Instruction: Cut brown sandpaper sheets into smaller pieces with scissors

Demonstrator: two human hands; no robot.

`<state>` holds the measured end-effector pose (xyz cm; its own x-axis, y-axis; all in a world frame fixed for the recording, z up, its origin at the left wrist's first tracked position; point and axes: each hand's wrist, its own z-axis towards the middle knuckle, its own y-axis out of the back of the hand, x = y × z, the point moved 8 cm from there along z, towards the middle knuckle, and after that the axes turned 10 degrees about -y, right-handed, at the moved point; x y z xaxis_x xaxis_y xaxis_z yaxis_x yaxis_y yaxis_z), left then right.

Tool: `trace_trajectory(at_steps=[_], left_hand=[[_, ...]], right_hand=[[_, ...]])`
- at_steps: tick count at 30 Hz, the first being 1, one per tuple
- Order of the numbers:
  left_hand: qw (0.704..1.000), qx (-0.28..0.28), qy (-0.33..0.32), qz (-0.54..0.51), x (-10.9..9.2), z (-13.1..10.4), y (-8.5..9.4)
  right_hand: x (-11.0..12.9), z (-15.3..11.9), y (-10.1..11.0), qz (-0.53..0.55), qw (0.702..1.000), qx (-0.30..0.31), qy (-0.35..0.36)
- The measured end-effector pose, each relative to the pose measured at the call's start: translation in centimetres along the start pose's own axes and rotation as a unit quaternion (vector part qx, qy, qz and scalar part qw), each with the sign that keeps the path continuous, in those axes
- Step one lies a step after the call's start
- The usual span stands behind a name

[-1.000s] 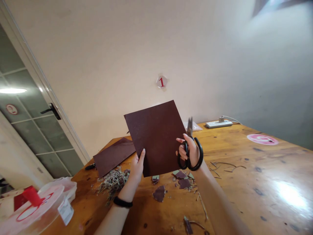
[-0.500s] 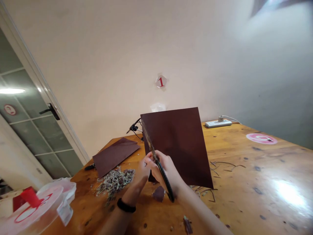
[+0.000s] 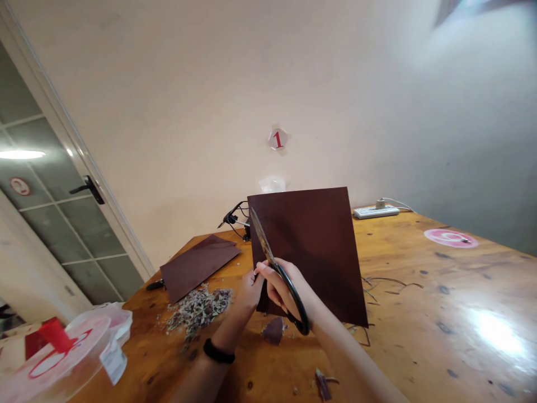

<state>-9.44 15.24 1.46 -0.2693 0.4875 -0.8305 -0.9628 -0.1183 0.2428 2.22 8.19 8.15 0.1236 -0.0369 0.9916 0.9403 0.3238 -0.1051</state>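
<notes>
A stiff, dark brown square sheet (image 3: pixel 312 240) stands upright above the table. My left hand (image 3: pixel 248 291), with a black band on its wrist, is closed at the sheet's lower left edge. My right hand (image 3: pixel 291 288) grips a pair of black-handled scissors (image 3: pixel 262 238). Their worn blades point up and left, along the near side of the sheet close to its left edge. The fingertips of both hands meet by the scissors' pivot. Below the hands lies a small brown scrap (image 3: pixel 273 331).
Further brown sheets (image 3: pixel 197 268) lie at the left beside a heap of small clippings (image 3: pixel 199 310). Plastic tubs (image 3: pixel 71 358) stand at the lower left. Thin curled strips (image 3: pixel 394 282) and a white power strip (image 3: pixel 375 212) are on the wooden table (image 3: pixel 419 336).
The sheet and both hands have shifted slightly right in view. The scissors have turned a little, so their handle loop shows more widely.
</notes>
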Motion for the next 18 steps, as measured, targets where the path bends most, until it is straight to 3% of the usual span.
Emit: trace_trajectory(at_steps=[5,8,10,15,16,18], left_hand=[[1.0,0.002,0.011,-0.011,0.2,0.0,0.2],[0.999,-0.032,0.009,-0.04,0.0,0.3,1.3],[0.997,-0.073,0.003,-0.039,-0.1,0.6,2.5],[0.991,-0.13,-0.02,-0.018,-0.6,1.1,4.2],[0.99,-0.136,-0.025,-0.021,-0.7,1.1,4.3],[0.989,-0.144,-0.031,-0.022,-0.9,1.1,4.4]], right_hand=[[-0.9,0.9,0.8,0.012,0.999,-0.044,-0.002],[-0.8,1.2,4.4,0.108,0.978,-0.175,0.036],[-0.3,0.2,8.3,0.208,0.931,-0.281,0.108],[-0.1,-4.6,17.4,0.393,0.75,-0.46,0.266],[-0.1,-5.3,18.4,0.394,0.734,-0.476,0.28],[0.5,-6.2,19.0,0.36,0.736,-0.487,0.301]])
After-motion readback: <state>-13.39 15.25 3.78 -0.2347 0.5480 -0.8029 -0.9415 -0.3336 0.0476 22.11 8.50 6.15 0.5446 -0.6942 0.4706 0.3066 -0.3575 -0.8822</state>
